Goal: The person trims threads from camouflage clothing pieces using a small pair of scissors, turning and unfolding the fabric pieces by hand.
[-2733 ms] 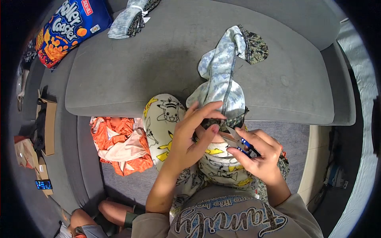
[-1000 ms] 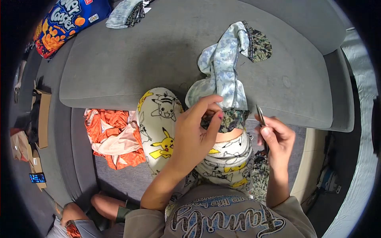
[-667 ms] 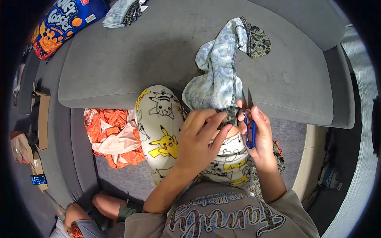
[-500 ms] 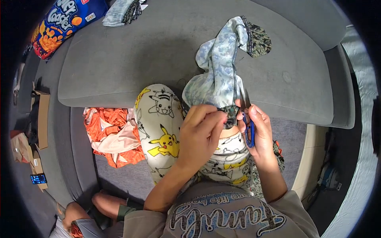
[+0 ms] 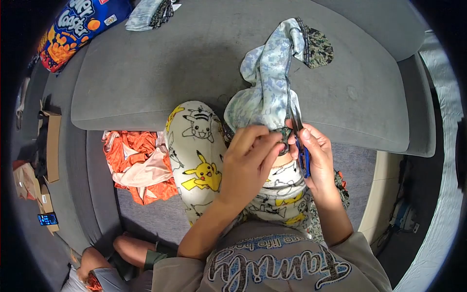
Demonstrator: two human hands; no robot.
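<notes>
A camouflage garment [image 5: 272, 73], turned pale side out with dark seams, trails from my lap up onto the sofa seat. My left hand [image 5: 248, 158] is closed in a pinch at the garment's dark lower edge, over my thigh. In my right hand [image 5: 317, 153] are scissors [image 5: 303, 158] with blue handles, their blades pointing away from me beside the seam. The right fingertips also touch the garment's dark edge. Whatever lies between the left fingertips is too small to make out, and the fingers partly cover the edge.
Ahead is a grey sofa seat [image 5: 194, 63] with a snack-bag-print pillow [image 5: 80, 29] and another folded garment [image 5: 148, 14]. Orange clothes [image 5: 138, 168] lie on the floor at left. A cardboard box [image 5: 52, 146] and a lit phone [image 5: 47, 219] are farther left. Another person's leg [image 5: 134, 250] shows at lower left.
The scissors have turned so their handles show more edge-on, and the blades have shifted slightly left. My left hand has moved a little to the right along the garment's edge.
</notes>
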